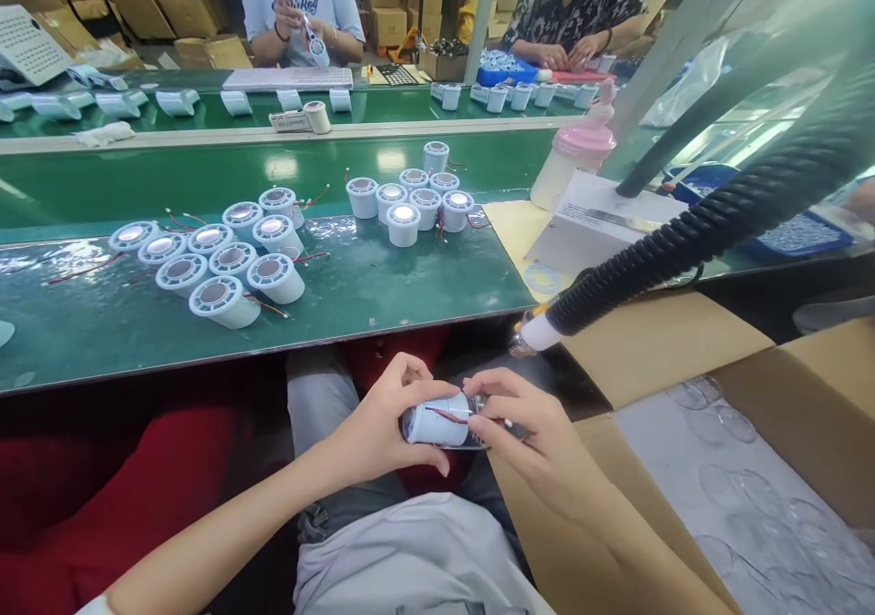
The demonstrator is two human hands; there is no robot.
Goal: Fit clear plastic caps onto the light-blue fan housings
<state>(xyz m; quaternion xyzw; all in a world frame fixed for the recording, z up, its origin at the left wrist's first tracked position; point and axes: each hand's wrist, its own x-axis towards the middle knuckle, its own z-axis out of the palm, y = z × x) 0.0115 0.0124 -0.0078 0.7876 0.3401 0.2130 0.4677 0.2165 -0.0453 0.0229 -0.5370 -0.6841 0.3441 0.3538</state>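
Observation:
Above my lap, my left hand (400, 419) wraps round a light-blue cylindrical housing (437, 424) lying on its side. Clear plastic shows about its lower edge and right end, though its full shape is hard to make out. Red and black wires (447, 414) run along the housing toward the fingertips of my right hand (523, 419). That hand is closed at the housing's right end, pinching the wires beside the clear plastic. A small pale tip, perhaps the wire connector, pokes out among its fingers.
Several similar housings (232, 258) with wires stand in two groups on the green bench (355, 292). A black flexible hose (656, 241) hangs at right, above a carton (684, 342) of clear plastic parts. A pink-topped bottle (581, 146) stands behind. Two people work across the bench.

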